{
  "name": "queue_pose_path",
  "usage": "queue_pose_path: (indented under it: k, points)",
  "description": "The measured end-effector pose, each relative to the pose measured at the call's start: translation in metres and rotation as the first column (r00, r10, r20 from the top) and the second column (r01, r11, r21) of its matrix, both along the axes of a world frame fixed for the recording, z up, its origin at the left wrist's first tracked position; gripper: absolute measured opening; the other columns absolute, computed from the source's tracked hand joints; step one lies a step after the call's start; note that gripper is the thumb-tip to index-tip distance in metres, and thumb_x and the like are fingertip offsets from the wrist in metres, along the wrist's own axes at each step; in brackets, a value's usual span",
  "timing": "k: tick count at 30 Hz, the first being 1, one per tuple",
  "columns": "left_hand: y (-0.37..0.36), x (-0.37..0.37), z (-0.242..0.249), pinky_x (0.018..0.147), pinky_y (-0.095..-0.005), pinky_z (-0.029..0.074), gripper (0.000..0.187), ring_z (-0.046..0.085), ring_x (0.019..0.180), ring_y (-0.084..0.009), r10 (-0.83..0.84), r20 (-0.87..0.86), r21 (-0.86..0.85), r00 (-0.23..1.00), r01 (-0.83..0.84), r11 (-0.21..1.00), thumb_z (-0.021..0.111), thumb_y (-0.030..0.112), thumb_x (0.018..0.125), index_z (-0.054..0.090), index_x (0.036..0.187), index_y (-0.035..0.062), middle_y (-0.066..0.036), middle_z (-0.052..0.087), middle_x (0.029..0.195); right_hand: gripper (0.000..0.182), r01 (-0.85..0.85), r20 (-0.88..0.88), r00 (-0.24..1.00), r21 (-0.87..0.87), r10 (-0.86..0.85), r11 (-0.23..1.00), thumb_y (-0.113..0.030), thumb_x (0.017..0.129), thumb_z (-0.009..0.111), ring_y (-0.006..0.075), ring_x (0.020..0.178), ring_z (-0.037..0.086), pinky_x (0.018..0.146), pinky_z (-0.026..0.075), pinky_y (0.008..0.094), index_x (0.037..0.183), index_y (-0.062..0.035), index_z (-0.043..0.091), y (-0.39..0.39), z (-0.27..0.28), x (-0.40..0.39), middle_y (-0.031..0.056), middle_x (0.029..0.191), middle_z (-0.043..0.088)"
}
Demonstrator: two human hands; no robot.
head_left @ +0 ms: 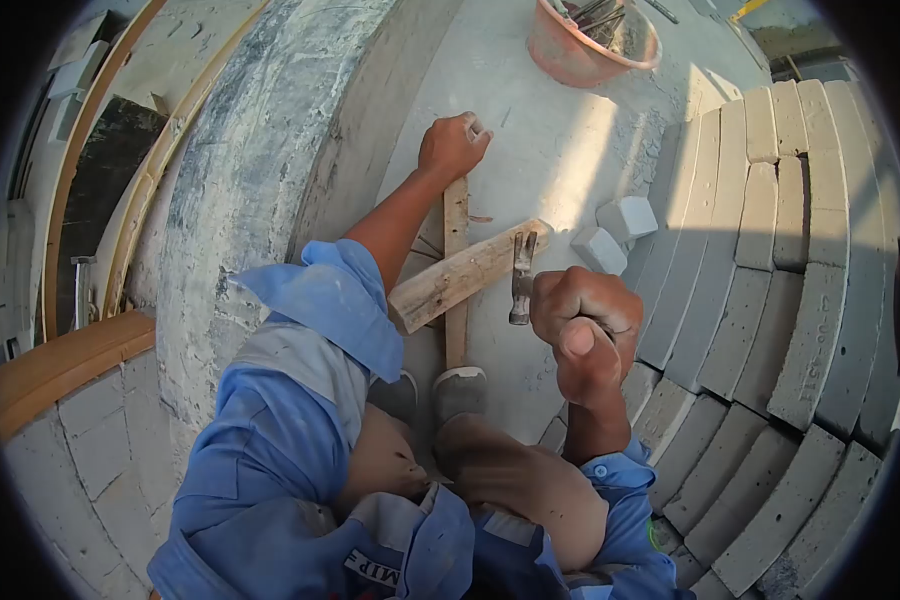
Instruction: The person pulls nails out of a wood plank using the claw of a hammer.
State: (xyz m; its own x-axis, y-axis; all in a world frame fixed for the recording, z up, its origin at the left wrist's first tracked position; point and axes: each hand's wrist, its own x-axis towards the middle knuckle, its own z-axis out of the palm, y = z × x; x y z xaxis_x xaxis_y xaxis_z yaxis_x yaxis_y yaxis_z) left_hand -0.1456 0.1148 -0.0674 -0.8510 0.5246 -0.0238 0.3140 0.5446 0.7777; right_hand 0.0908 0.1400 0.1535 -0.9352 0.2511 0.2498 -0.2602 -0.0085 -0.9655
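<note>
My right hand (588, 325) is wrapped round the handle of a hammer, most of it hidden in my fist. The metal hammer head (522, 280) sticks out to the left, over a short, thick wooden board (460, 275). That board lies slantwise across a narrow wooden strip (456, 222) near my feet. Further forward, my left hand (454, 146) is closed just beyond the strip's far end. Whatever its curled fingers hold, if anything, is too small or hidden to make out.
Stacked grey blocks (735, 330) form a wall on the right. Two loose white block pieces (615, 230) lie on the floor beside it. A pinkish tub (570, 55) with tools stands ahead. To the left rises a rough concrete beam (255, 130), with wooden planks (90, 150) past it.
</note>
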Motion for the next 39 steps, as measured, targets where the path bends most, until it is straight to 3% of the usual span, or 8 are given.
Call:
queue_pose_path:
  k: [7, 10, 12, 17, 22, 29, 33, 39]
  points:
    - [-0.031, 0.006, 0.002, 0.087, -0.0408, 0.052, 0.040, 0.068, 0.096, -0.0308, -0.024, -0.086, 0.163, 0.996, 0.038, 0.986, 0.070, 0.033, 0.088, 0.065, 0.115, 0.0038, -0.015, 0.070, 0.105, 0.046, 0.114, 0.029, 0.993, -0.226, -0.110, 0.967, -0.038, 0.098, 0.048, 0.0104, 0.045, 0.027, 0.043, 0.024, 0.0281, 0.065, -0.0077, 0.040, 0.022, -0.019, 0.007, 0.0005, 0.050, 0.034]
    - [-0.046, 0.035, 0.035, 0.092, -0.0422, 0.052, 0.047, 0.064, 0.109, -0.0319, -0.061, -0.247, -0.100, 0.967, 0.037, 0.994, 0.070, 0.034, 0.087, 0.060, 0.124, 0.0064, -0.019, 0.063, 0.124, 0.044, 0.231, 0.124, 0.972, -0.351, -0.199, 0.908, -0.037, 0.101, 0.042, 0.0107, 0.043, 0.029, 0.042, 0.025, 0.0282, 0.066, -0.0088, 0.038, 0.030, -0.025, 0.010, 0.0016, 0.048, 0.032]
    - [-0.064, 0.067, 0.070, 0.095, -0.0427, 0.051, 0.061, 0.062, 0.114, -0.0336, -0.219, 0.088, -0.366, 0.972, 0.236, 0.900, 0.074, 0.040, 0.083, 0.057, 0.127, 0.0025, -0.020, 0.060, 0.125, 0.044, 0.291, 0.181, 0.953, -0.313, -0.244, 0.904, -0.036, 0.100, 0.042, 0.0107, 0.043, 0.029, 0.042, 0.026, 0.0283, 0.066, -0.0088, 0.038, 0.034, -0.029, 0.012, 0.0019, 0.048, 0.032]
    - [-0.112, 0.142, 0.072, 0.095, -0.0465, 0.050, 0.084, 0.062, 0.111, -0.0357, -0.407, 0.052, -0.671, 0.912, 0.334, 0.662, 0.081, 0.050, 0.072, 0.054, 0.130, -0.0045, -0.022, 0.059, 0.123, 0.042, 0.251, 0.153, 0.964, -0.241, -0.218, 0.938, -0.035, 0.100, 0.043, 0.0106, 0.043, 0.031, 0.040, 0.027, 0.0265, 0.067, -0.0092, 0.038, 0.049, -0.027, 0.003, 0.0021, 0.050, 0.035]
    - [-0.129, 0.141, 0.018, 0.092, -0.0463, 0.050, 0.082, 0.065, 0.103, -0.0357, -0.446, -0.058, -0.586, 0.893, 0.331, 0.740, 0.084, 0.040, 0.069, 0.054, 0.130, -0.0047, -0.021, 0.060, 0.119, 0.046, 0.000, 0.160, 0.984, -0.406, 0.071, 0.914, -0.046, 0.101, 0.045, 0.0091, 0.041, 0.033, 0.039, 0.031, 0.0245, 0.071, -0.0117, 0.041, 0.064, -0.024, -0.076, 0.0000, 0.052, 0.037]
    - [-0.141, 0.167, 0.017, 0.090, -0.0449, 0.050, 0.074, 0.066, 0.100, -0.0319, -0.594, -0.035, -0.569, 0.803, 0.473, 0.673, 0.084, 0.030, 0.069, 0.057, 0.129, -0.0018, -0.018, 0.062, 0.114, 0.045, -0.003, 0.403, 0.867, -0.588, 0.295, 0.809, -0.045, 0.097, 0.046, 0.0108, 0.039, 0.029, 0.039, 0.026, 0.0287, 0.067, -0.0133, 0.038, 0.063, -0.098, -0.187, -0.0018, 0.049, 0.033]
    - [-0.149, 0.178, 0.017, 0.093, -0.0511, 0.048, 0.052, 0.066, 0.098, -0.0295, -0.564, -0.148, -0.574, 0.812, 0.394, 0.718, 0.061, 0.013, 0.085, 0.055, 0.134, -0.0022, -0.017, 0.062, 0.117, 0.043, 0.081, 0.547, 0.802, -0.497, 0.240, 0.864, -0.045, 0.095, 0.048, 0.0116, 0.040, 0.028, 0.040, 0.025, 0.0294, 0.068, -0.0140, 0.038, 0.059, -0.122, -0.222, -0.0024, 0.051, 0.030]
    - [-0.144, 0.177, 0.020, 0.097, -0.0534, 0.046, 0.070, 0.065, 0.100, -0.0328, -0.546, -0.077, -0.611, 0.834, 0.393, 0.687, 0.067, 0.015, 0.079, 0.046, 0.144, 0.0001, -0.019, 0.057, 0.122, 0.038, 0.242, 0.530, 0.848, -0.402, 0.009, 0.883, -0.043, 0.095, 0.046, 0.0116, 0.041, 0.028, 0.041, 0.026, 0.0293, 0.071, -0.0138, 0.039, 0.063, -0.129, -0.238, -0.0022, 0.053, 0.032]
